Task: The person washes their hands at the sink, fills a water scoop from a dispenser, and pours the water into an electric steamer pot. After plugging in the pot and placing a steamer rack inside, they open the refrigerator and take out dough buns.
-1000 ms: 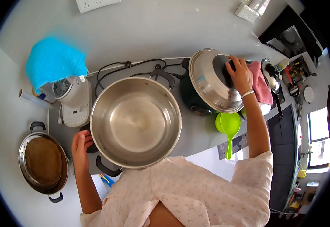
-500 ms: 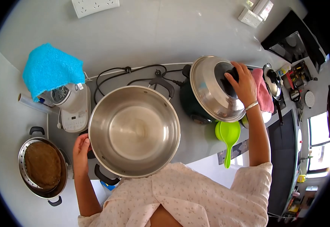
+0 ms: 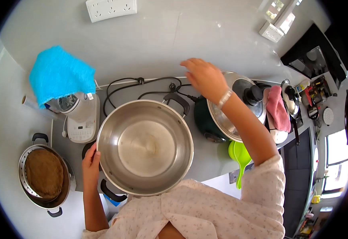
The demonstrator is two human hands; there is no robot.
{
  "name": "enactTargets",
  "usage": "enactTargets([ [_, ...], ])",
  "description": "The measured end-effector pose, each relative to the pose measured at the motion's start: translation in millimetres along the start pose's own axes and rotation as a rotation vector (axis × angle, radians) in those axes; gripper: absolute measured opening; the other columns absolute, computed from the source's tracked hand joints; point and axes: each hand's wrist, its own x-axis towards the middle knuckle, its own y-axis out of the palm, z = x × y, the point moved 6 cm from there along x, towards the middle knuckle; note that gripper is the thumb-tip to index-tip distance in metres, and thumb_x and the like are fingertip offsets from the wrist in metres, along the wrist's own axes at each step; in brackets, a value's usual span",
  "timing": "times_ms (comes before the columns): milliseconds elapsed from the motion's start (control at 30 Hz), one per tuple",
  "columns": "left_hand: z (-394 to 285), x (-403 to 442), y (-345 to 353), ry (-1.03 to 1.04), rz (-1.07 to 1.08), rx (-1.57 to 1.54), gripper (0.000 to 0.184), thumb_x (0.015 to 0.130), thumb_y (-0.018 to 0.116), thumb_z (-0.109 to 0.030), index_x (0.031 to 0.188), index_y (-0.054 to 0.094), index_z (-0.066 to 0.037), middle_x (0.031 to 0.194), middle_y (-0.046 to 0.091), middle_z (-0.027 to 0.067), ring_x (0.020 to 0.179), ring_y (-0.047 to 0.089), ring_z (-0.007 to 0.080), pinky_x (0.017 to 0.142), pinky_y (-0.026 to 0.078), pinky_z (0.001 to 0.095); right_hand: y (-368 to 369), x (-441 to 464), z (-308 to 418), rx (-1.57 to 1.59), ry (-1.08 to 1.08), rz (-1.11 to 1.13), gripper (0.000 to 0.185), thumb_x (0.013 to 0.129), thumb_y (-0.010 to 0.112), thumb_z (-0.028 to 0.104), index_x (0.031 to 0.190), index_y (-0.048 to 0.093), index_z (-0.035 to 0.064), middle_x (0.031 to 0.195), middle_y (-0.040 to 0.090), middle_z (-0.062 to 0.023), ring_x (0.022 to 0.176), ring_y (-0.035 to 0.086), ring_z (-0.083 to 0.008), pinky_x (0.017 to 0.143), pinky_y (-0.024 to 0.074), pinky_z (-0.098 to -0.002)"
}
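A wide, bare stainless steel pot (image 3: 150, 137) with black handles sits in front of me, nothing in it. My left hand (image 3: 90, 161) is closed at its left edge, fingers at the rim; a black part beside them is partly hidden. My right hand (image 3: 208, 79) is raised above the back of the counter with fingers apart, holding nothing. Under the right forearm, a domed steel lid (image 3: 237, 85) with a glass centre and black knob (image 3: 254, 95) rests on a dark green cooker (image 3: 206, 121).
A bright green ladle (image 3: 241, 157) lies at the cooker's front. Black cables (image 3: 138, 81) run behind the pot. On the left are a white appliance (image 3: 82, 129) under a blue towel (image 3: 60, 75) and a pan with brown dough-like contents (image 3: 44, 173). A pink cloth (image 3: 277, 107) is on the right.
My right hand has let go of the lid's knob and moved left over the cables. The lid now sits flatter on the cooker. My left hand stays at the pot's edge.
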Motion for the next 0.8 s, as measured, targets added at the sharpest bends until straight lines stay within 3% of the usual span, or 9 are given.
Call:
enactTargets([
  [133,3.8,-0.8,3.0,0.017,-0.014,-0.099,0.038,0.094,0.053,-0.013,0.130,0.054,-0.001,0.126,0.056,0.0098,0.116,0.051,0.0185,0.102,0.036,0.0310,70.9,40.8,-12.7,-0.031,0.054,0.313,0.019,0.086,0.055,0.011,0.105,0.060,0.0104,0.098,0.063,-0.0064,0.098,0.062,-0.0255,0.078,0.0520,-0.0396],
  [200,-0.8,-2.7,5.3,0.008,-0.019,-0.091,0.038,0.094,0.053,-0.014,0.130,0.054,-0.001,0.126,0.056,0.0097,0.116,0.051,0.0186,0.102,0.036,0.0309,116.8,50.6,-27.6,-0.100,0.139,0.533,0.021,0.086,0.054,0.009,0.106,0.061,0.0089,0.105,0.064,-0.0065,0.101,0.062,-0.0273,0.078,0.0525,-0.0389],
  [233,-1.6,-3.0,5.2,-0.002,-0.032,-0.075,0.038,0.095,0.052,-0.015,0.130,0.054,-0.001,0.126,0.055,0.0095,0.116,0.051,0.0187,0.102,0.035,0.0308,135.2,54.7,-34.9,-0.106,0.136,0.536,0.021,0.086,0.054,0.009,0.106,0.061,0.0089,0.105,0.064,-0.0065,0.101,0.062,-0.0273,0.078,0.0525,-0.0389],
  [300,1.7,-3.6,5.1,0.015,-0.043,-0.054,0.039,0.095,0.052,-0.017,0.131,0.053,0.000,0.127,0.056,0.0091,0.116,0.052,0.0178,0.101,0.037,0.0301,185.3,49.5,-50.2,-0.133,0.149,0.821,0.028,0.086,0.055,0.009,0.113,0.062,0.0097,0.114,0.063,-0.0094,0.105,0.062,-0.0283,0.082,0.0523,-0.0393],
  [333,2.1,-3.5,4.7,0.032,-0.051,-0.025,0.041,0.096,0.053,-0.020,0.131,0.052,0.001,0.127,0.057,0.0086,0.115,0.052,0.0168,0.099,0.038,0.0294,201.0,51.2,-54.4,-0.133,0.140,0.827,0.028,0.086,0.055,0.009,0.113,0.062,0.0097,0.114,0.063,-0.0094,0.105,0.062,-0.0283,0.082,0.0523,-0.0393],
  [400,-3.3,-5.3,6.5,0.028,-0.062,0.004,0.039,0.096,0.051,-0.018,0.131,0.052,0.000,0.126,0.056,0.0090,0.116,0.051,0.0180,0.101,0.036,0.0300,236.8,42.2,-58.8,-0.254,0.042,1.043,0.038,0.084,0.061,0.017,0.121,0.058,0.0129,0.114,0.063,-0.0105,0.108,0.060,-0.0286,0.085,0.0509,-0.0425],
  [533,-1.2,-6.1,5.3,0.043,-0.076,0.057,0.037,0.097,0.049,-0.016,0.131,0.053,-0.001,0.125,0.055,0.0101,0.117,0.049,0.0196,0.103,0.033,0.0308,288.6,26.5,-73.4,-0.184,0.037,1.031,0.044,0.080,0.065,0.013,0.124,0.057,0.0132,0.118,0.062,-0.0118,0.110,0.059,-0.0298,0.086,0.0510,-0.0424],
  [700,-8.4,-7.6,6.3,0.020,-0.099,0.067,0.037,0.097,0.049,-0.015,0.131,0.053,-0.001,0.126,0.055,0.0107,0.118,0.049,0.0198,0.103,0.033,0.0306,322.2,-12.4,-95.9,-0.305,0.149,1.306,0.048,0.081,0.062,0.008,0.128,0.054,0.0160,0.119,0.062,-0.0108,0.111,0.059,-0.0300,0.085,0.0515,-0.0437],
  [800,-10.5,-8.3,8.0,0.014,-0.104,0.061,0.036,0.097,0.049,-0.014,0.130,0.053,-0.001,0.126,0.055,0.0106,0.118,0.049,0.0197,0.103,0.033,0.0302,358.5,-25.8,-111.8,-0.320,0.076,1.245,0.051,0.078,0.066,0.008,0.126,0.055,0.0189,0.117,0.063,-0.0092,0.109,0.060,-0.0291,0.084,0.0519,-0.0434],
])
